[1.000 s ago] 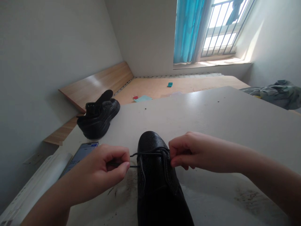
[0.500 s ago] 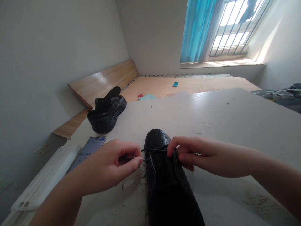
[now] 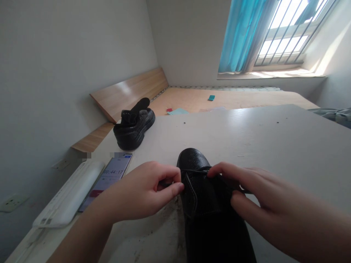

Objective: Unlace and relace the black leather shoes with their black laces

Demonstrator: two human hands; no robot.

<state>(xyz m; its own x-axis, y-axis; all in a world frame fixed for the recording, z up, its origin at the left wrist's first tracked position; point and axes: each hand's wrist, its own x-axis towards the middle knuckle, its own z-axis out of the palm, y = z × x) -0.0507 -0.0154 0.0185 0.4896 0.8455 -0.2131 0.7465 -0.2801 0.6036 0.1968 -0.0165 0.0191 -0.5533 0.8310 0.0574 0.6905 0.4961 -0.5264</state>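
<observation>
Tabletop (image 3: 274, 153): white and scuffed, spread beneath the left hand (image 3: 149, 190) and the right hand (image 3: 263, 197) and well out past both.
Wooden platform (image 3: 241, 98): beyond the tabletop's far edge, well ahead of the hands.
Barred window (image 3: 282, 45): high up, far ahead and to the right of both hands.
Blue curtain (image 3: 241, 36): hangs just left of the window, far ahead of the right hand.
Black shoe in work (image 3: 207, 204): between the two hands, toe pointing away from the person.
Second black shoe (image 3: 134, 128): well ahead of the left hand and a little to its left, its tongue sticking up.
White case (image 3: 68, 195): left of the left hand, beside the phone (image 3: 112, 175).
Right hand: partly open over the shoe's right flap, index finger at the lacing, thumb apart from it; whether it grips anything cannot be told.
Left hand: thumb and index finger pinched together at the shoe's left edge, with a bit of black lace (image 3: 196, 170) in the curl.
Phone: screen up, reading 00:44:17, partly hidden behind the left hand.
Lace: crosses the shoe between the hands.
</observation>
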